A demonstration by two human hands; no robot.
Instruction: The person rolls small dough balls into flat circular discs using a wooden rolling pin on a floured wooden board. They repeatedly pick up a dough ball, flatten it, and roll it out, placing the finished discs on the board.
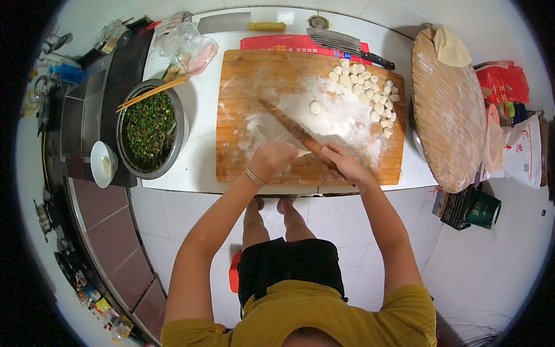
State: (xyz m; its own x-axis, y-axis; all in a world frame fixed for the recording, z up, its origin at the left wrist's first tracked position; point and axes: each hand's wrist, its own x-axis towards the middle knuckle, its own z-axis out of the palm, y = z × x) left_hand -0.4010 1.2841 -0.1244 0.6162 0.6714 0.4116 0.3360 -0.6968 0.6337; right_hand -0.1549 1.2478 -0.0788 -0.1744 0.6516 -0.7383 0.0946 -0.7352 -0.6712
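The right hand (pixel 346 163) gripped the rolling pin (pixel 296 130), likely stiff, by its near end; the left hand (pixel 275 161), grip unclear, neared dough (pixel 304 153), probably soft, best pinched rimwise.

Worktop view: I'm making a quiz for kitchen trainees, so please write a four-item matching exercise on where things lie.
1. Rolling pin
2. Chopsticks
3. Small white bowl
4. Cut dough pieces

A. Left of the large bowl
B. Mostly on the right of the board
C. Under the right hand
D. Across the large bowl's rim

Pairs: 1-C; 2-D; 3-A; 4-B
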